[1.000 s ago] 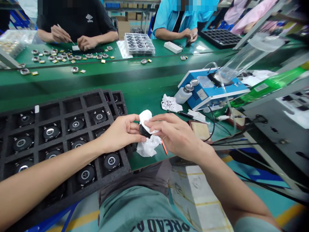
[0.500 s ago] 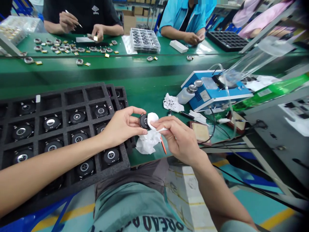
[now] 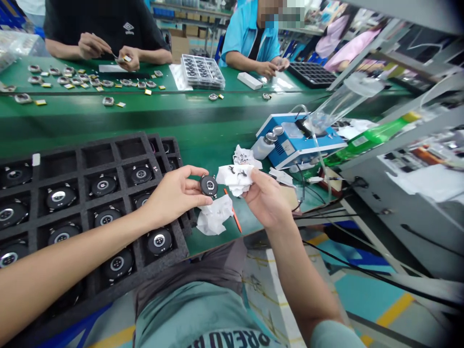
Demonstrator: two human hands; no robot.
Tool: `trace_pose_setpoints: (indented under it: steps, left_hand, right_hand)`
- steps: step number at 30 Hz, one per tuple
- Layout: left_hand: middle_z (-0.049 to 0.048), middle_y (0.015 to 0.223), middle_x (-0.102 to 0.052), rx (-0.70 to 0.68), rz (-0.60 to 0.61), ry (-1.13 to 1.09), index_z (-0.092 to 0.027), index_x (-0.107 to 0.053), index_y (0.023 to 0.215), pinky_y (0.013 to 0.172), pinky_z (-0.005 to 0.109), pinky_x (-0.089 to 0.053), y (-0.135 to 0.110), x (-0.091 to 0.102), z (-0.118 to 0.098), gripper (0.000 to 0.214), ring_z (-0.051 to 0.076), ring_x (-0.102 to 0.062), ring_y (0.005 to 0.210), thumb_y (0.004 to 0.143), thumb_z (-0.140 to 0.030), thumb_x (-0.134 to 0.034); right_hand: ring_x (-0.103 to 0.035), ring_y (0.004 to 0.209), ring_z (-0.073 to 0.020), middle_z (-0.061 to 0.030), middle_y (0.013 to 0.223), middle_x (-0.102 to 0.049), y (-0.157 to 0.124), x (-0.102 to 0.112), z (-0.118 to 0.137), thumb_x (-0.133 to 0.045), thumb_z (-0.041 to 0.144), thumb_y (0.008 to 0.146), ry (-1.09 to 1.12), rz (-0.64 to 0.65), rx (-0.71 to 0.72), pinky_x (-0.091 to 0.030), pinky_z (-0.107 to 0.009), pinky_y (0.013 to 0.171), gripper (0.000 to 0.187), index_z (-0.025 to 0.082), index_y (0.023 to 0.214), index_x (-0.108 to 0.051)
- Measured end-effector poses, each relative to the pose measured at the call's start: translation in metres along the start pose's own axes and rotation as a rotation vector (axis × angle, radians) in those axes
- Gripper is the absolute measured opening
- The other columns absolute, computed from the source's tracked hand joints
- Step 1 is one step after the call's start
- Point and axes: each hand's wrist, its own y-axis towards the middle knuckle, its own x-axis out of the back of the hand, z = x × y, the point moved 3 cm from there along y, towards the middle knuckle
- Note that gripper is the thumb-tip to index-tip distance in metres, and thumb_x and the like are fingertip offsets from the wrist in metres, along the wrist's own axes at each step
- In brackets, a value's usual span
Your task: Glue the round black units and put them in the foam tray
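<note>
My left hand (image 3: pixel 181 191) grips a round black watch case (image 3: pixel 209 185) by its edge, with the sensor side facing me. Apart from it, to the right, my right hand (image 3: pixel 267 197) pinches a folded white wipe (image 3: pixel 235 178) that carries dark smudges. Beneath the hands a crumpled white tissue (image 3: pixel 214 216) lies on the green bench, and an orange stick (image 3: pixel 232 210) rests beside it. At my left a black foam tray (image 3: pixel 137 270) holds several similar watch cases in its square compartments, partly covered by my left forearm.
A blue machine (image 3: pixel 300 140) with a clear tube stands at the right, near a white pump bottle (image 3: pixel 264 146) and a green bottle (image 3: pixel 369 140). Black cables run along the right edge. Across the bench two people handle small parts beside a clear plastic box (image 3: pixel 203 71).
The wipe has come off the watch case and moved right, turned so its dark marks show. The watch case stays in my left hand. The whole view has shifted slightly.
</note>
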Motion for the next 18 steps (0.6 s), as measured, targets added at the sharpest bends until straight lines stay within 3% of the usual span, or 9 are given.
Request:
trace_pose_setpoints:
  steps: [4,11,18]
  left_hand:
    - [0.0062,0.086,-0.081,0.01,0.022,-0.032,-0.014,-0.059,0.116,0.078,0.035,-0.062,-0.001,0.0,-0.001,0.059,0.021,-0.077,0.08,0.064,-0.008,-0.087]
    - [0.0055,0.088,-0.081,0.041,0.072,-0.049,-0.014,-0.061,0.114,0.078,0.033,-0.062,-0.001,-0.001,0.001,0.059,0.019,-0.077,0.08,0.063,-0.008,-0.089]
    - [0.0028,0.084,-0.08,0.037,0.081,-0.065,-0.013,-0.06,0.114,0.076,0.027,-0.061,-0.003,-0.003,0.0,0.057,0.014,-0.076,0.076,0.064,-0.006,-0.088]
  right_hand:
    - [-0.07,0.084,-0.0154,-0.0035,0.1,-0.078,-0.005,0.002,-0.007,-0.078,0.035,0.081,0.007,0.036,-0.053,-0.06,-0.027,0.075,0.02,0.021,0.096,-0.076]
    - [-0.071,0.102,-0.0211,-0.0021,0.114,-0.076,-0.024,-0.016,-0.005,-0.069,0.041,0.092,-0.266,-0.117,0.364,-0.058,-0.037,0.088,0.021,0.031,0.11,-0.073]
    - [-0.071,0.093,-0.0221,-0.0034,0.104,-0.078,-0.045,-0.03,-0.002,-0.064,0.037,0.097,-0.555,-0.113,0.484,-0.057,-0.038,0.082,0.018,0.03,0.11,-0.074]
